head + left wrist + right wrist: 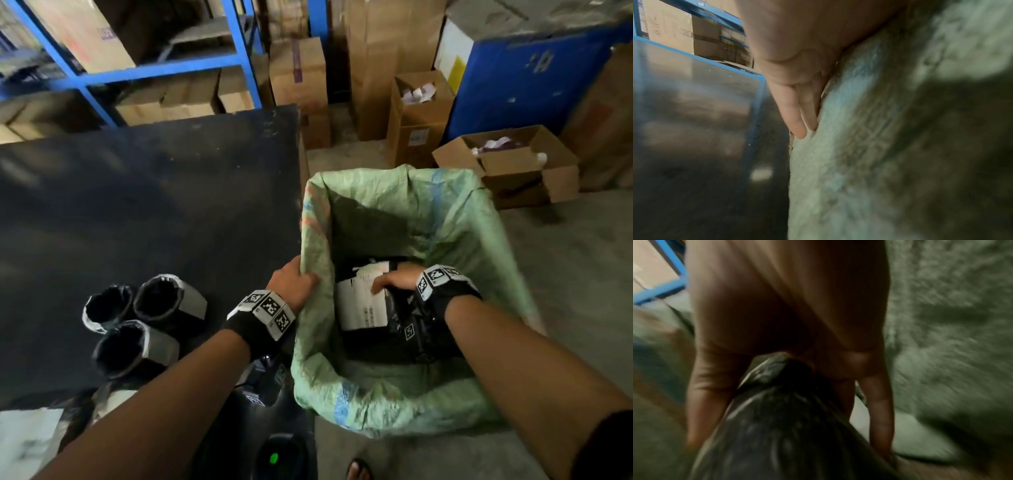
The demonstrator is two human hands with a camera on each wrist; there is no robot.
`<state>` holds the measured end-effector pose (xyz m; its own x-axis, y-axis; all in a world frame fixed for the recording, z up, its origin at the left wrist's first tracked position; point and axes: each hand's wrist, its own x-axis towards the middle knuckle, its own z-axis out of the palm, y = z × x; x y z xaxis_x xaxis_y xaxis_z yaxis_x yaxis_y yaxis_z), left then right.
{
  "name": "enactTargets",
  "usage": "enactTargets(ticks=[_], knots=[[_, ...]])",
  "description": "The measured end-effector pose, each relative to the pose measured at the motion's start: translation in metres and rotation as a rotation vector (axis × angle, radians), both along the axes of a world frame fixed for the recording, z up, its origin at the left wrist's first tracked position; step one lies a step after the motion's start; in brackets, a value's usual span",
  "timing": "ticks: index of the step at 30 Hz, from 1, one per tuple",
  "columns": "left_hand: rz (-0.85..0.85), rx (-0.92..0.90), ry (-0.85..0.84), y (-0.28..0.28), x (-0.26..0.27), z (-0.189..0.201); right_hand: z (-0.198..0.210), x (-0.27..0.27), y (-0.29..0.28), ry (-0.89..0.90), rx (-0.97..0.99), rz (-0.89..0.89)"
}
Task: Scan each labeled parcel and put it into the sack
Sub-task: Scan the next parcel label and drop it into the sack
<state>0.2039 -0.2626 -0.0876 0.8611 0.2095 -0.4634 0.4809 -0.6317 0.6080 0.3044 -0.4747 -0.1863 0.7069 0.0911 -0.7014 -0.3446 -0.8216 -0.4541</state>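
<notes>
A green woven sack (486, 240) stands open on the floor beside the black table (154, 205). My left hand (297, 279) pinches the sack's left rim; in the left wrist view its fingers (797, 113) lie straight along the sack's outer cloth (869, 146). My right hand (390, 282) is down inside the sack and grips a black plastic parcel (411, 329) with a white label (359, 305). In the right wrist view the thumb and fingers (879, 418) clasp the crinkled black parcel (781, 443), with the sack wall (951, 305) behind.
Three black-wrapped rolls (133, 346) lie on the table near my left forearm. A scanner with a green light (274, 457) sits at the near edge. Open cardboard boxes (507, 161) and blue shelving (154, 68) stand beyond the sack and table.
</notes>
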Motion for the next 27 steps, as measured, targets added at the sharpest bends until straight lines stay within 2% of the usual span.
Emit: enactTargets(ticks=[5,7,16,18,25,27], knots=[[0.025,-0.01,0.008,-0.004,-0.003,0.004,-0.01,-0.019,-0.001,0.221,-0.101,0.095],[0.032,-0.021,0.017,-0.003,-0.003,0.004,-0.023,-0.018,0.0,0.285,-0.076,0.082],[0.031,-0.036,0.026,-0.003,-0.003,0.006,-0.031,-0.026,0.005,0.447,0.011,0.062],[0.032,-0.039,0.026,-0.002,-0.003,0.006,-0.034,-0.03,0.008,0.44,-0.019,0.064],[0.035,-0.066,0.029,-0.002,-0.003,0.007,-0.04,-0.033,-0.011,0.279,-0.324,0.204],[0.033,-0.065,0.03,-0.003,-0.003,0.006,-0.05,-0.035,-0.02,0.256,-0.332,0.24]])
